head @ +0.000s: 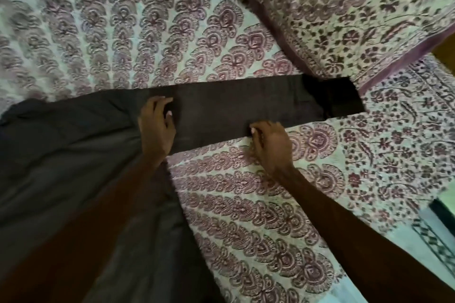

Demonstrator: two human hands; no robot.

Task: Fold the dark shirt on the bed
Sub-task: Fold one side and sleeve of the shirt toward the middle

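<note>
Pinching the near edge of the outstretched sleeve (246, 108) with the fingers (257, 130) of the right hand (272, 145), thumb and fingertips curling narrowly onto the cloth. Bearing down on the same sleeve, closer to the shoulder, with the bent fingers (160, 103) of the left hand (157, 130); impossible to tell whether gripping a fold there or only pinning it flat.

Handling the dark long-sleeved cloth shirt (73, 167), with its body spreading over the near left part of the bed (246, 204), under a cream sheet printed with maroon fan-shaped flowers. Stretching the sleeve across toward the far right corner, with the darker cuff (344, 98) lying just beside the matching floral-print pillow (344, 15).

Judging the hazards from here:
- Lifting with the right hand alone: likely dragging the sleeve crooked and laying the fold at a slant.
- Easing off with the left hand: probably letting the shoulder slide and rumpling the body.
- Pulling the thin cloth too fast: perhaps bunching the printed sheet underneath, or leaving the cuff trailing against the pillow.
- Folding over the soft creases showing in the body: probably trapping them inside.

Counting:
- two hands, both on the sleeve
- one shirt
- one sleeve in view, the other not showing
- one cuff
- one pillow
- one bed
</note>
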